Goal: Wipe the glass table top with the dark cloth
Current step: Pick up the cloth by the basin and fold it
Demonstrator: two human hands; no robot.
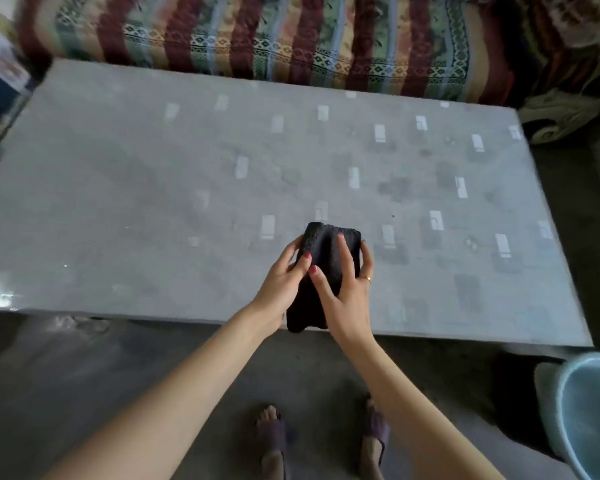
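I am seeing both my left hand (pixel 284 271) and right hand (pixel 347 289) gripping the folded dark cloth (pixel 326 251) above the near edge of the dusty rectangular glass table top (pixel 153 174); I judge the wiping is not yet starting.

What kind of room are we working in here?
Probably a home living room: a low glass table top stands before a sofa with a striped patterned cover, and a pale blue bucket sits on the bare floor.

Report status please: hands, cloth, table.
Left hand and right hand both hold folded dark cloth over near table edge. Glass table top dusty, smudged. Nothing on it in the way.
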